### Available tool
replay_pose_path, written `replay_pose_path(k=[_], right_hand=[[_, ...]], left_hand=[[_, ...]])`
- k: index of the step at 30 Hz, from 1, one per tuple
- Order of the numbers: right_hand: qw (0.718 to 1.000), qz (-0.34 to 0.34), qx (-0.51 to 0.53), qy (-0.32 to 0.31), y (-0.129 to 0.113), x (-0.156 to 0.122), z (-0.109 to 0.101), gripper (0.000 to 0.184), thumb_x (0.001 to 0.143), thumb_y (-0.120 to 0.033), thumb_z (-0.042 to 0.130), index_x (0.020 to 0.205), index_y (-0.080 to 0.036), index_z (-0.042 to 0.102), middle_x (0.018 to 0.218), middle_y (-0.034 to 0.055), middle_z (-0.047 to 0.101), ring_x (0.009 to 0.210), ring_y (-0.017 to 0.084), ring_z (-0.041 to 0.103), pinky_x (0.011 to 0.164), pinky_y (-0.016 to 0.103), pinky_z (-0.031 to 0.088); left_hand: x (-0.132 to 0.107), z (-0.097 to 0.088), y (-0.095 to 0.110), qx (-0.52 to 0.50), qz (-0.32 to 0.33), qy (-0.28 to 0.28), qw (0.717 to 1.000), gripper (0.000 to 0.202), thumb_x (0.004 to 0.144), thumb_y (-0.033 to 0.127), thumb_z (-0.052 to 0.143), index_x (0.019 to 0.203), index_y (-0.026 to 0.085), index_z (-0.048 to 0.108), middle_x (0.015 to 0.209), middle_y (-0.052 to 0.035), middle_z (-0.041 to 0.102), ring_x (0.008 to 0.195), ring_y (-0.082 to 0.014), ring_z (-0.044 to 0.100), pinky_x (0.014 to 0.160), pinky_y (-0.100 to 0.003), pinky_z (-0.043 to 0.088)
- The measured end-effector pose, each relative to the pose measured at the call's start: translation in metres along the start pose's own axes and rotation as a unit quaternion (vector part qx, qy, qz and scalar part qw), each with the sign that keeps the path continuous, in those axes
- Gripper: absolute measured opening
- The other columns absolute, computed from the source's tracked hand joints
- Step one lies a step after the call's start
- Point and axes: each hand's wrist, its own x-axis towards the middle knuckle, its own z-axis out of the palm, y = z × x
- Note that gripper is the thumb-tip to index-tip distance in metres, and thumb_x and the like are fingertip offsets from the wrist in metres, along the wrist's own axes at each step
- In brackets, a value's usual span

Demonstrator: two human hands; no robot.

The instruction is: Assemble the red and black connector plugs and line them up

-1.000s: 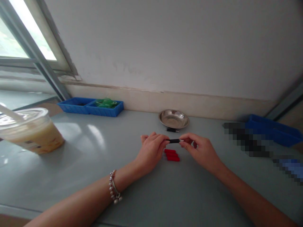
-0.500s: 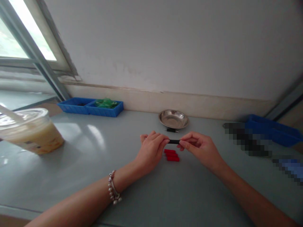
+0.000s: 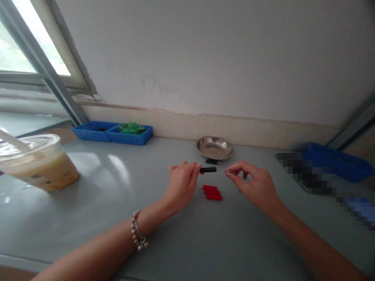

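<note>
My left hand (image 3: 182,183) pinches a black tube-shaped piece (image 3: 208,169), whose free end points to the right. Across a small gap, my right hand (image 3: 256,181) grips a thin metal pin (image 3: 230,171) between thumb and fingertips. The pin and the tube are apart. Just below them, several red cylindrical pieces (image 3: 213,192) lie side by side on the table, with thin tips at their left ends. Beyond my hands, a black piece with a metal tip (image 3: 213,161) lies in front of a shallow steel dish (image 3: 215,149).
A lidded plastic drink cup (image 3: 43,168) with a straw stands at the left. Two joined blue trays (image 3: 129,138), one holding green material, sit by the wall. On the right are another blue tray (image 3: 336,162), a blurred dark flat object (image 3: 304,173) and a blurred bluish one (image 3: 359,208).
Both hands held the black tube by its ends before. They have since separated: my left hand has shifted slightly left with the tube, and a metal pin now shows in my right hand.
</note>
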Motion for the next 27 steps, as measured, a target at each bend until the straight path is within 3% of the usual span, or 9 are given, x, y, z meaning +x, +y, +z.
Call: replay_pose_path(k=[4, 10, 17, 22, 27], right_hand=[[0.996, 0.012, -0.086, -0.035, 0.006, 0.002, 0.0, 0.007, 0.073, -0.021, 0.054, 0.074, -0.02, 0.061, 0.066, 0.0018, 0.061, 0.062, 0.014, 0.055, 0.059, 0.027, 0.04], [0.981, 0.001, -0.185, -0.063, 0.014, 0.003, 0.001, 0.009, 0.069, -0.015, 0.055, 0.071, -0.019, 0.063, 0.063, 0.0025, 0.062, 0.062, 0.016, 0.055, 0.058, 0.029, 0.041], [0.959, 0.006, -0.24, -0.152, 0.028, 0.0, 0.013, 0.007, 0.066, -0.014, 0.061, 0.066, -0.019, 0.065, 0.065, 0.0045, 0.063, 0.068, 0.02, 0.056, 0.065, 0.033, 0.043], [0.965, -0.001, -0.225, -0.134, 0.033, 0.001, 0.011, 0.011, 0.069, -0.023, 0.061, 0.077, -0.017, 0.065, 0.07, 0.0055, 0.058, 0.07, 0.019, 0.054, 0.067, 0.031, 0.043], [0.96, 0.041, -0.25, -0.119, 0.047, 0.016, 0.008, 0.027, 0.078, -0.031, 0.051, 0.096, -0.015, 0.064, 0.078, 0.0093, 0.058, 0.079, 0.021, 0.055, 0.072, 0.034, 0.042]], left_hand=[[0.003, 0.002, -0.005, 0.056, -0.004, -0.01, 0.998, 0.035, 0.09, 0.028, 0.03, 0.068, 0.016, 0.053, 0.065, -0.0015, 0.057, 0.066, -0.0171, 0.051, 0.064, -0.031, 0.028], [0.009, 0.007, -0.013, 0.054, -0.024, -0.019, 0.998, 0.028, 0.089, 0.031, 0.033, 0.086, 0.018, 0.058, 0.081, -0.0032, 0.064, 0.077, -0.0198, 0.055, 0.07, -0.034, 0.029], [0.009, 0.016, -0.014, 0.039, 0.01, -0.084, 0.996, 0.018, 0.086, 0.027, 0.042, 0.086, 0.02, 0.059, 0.086, -0.002, 0.065, 0.08, -0.0192, 0.057, 0.073, -0.034, 0.03], [0.008, 0.017, -0.013, 0.038, 0.034, -0.131, 0.99, 0.017, 0.084, 0.026, 0.045, 0.084, 0.02, 0.06, 0.08, -0.0023, 0.065, 0.076, -0.0194, 0.058, 0.071, -0.034, 0.031], [0.007, 0.016, -0.015, 0.039, 0.045, -0.146, 0.987, 0.019, 0.085, 0.026, 0.042, 0.087, 0.021, 0.06, 0.081, -0.0028, 0.065, 0.076, -0.0194, 0.058, 0.07, -0.033, 0.032]])
